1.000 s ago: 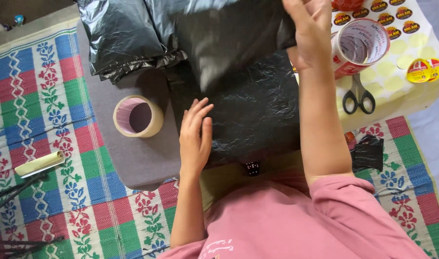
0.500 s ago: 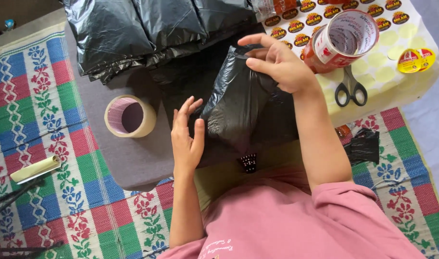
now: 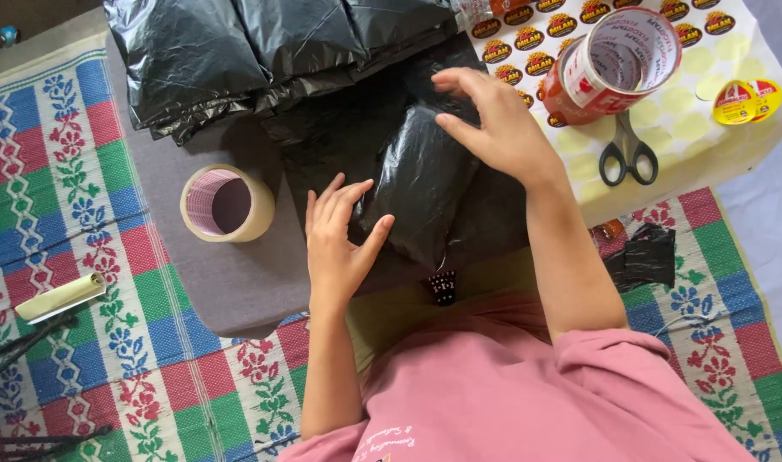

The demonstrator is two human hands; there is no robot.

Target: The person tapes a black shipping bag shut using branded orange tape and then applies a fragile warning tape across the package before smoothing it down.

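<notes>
At the far left, a woven plastic floor mat (image 3: 74, 171) in red, blue, green and white stripes with flower patterns lies under everything. On it, near the left edge, rests a pale yellow rolled strip of paper (image 3: 61, 298), with thin dark cords (image 3: 19, 342) trailing just beside it. Further right, a low grey board (image 3: 237, 282) lies over the mat. A roll of clear beige packing tape (image 3: 227, 204) stands on the board with its open core facing up.

Above the tape, at the top of the view, lies a stack of filled glossy black plastic bags (image 3: 237, 51), side by side and touching one another.

The left hand (image 3: 339, 244) lies open just right of the tape, fingers straight and held loosely together, thumb spread apart, the palm and thumb pressing the left edge of a shiny black plastic parcel (image 3: 425, 184). The parcel lies on a flat sheet of black plastic (image 3: 339, 137) on the board, directly in front of the person's pink shirt (image 3: 528, 393).

The right hand (image 3: 502, 128) covers the parcel's upper right end, fingers spread and curved, fingertips touching the plastic; nothing is pinched.

To the right, a pale yellow sheet of round stickers (image 3: 707, 77) carries a red and white tape roll (image 3: 617, 60), black-handled scissors (image 3: 628, 154) just below it, and a small red and yellow round sticker pair (image 3: 747, 101) near the right edge. Below, on the mat, lies a crumpled black plastic scrap (image 3: 643, 257).
</notes>
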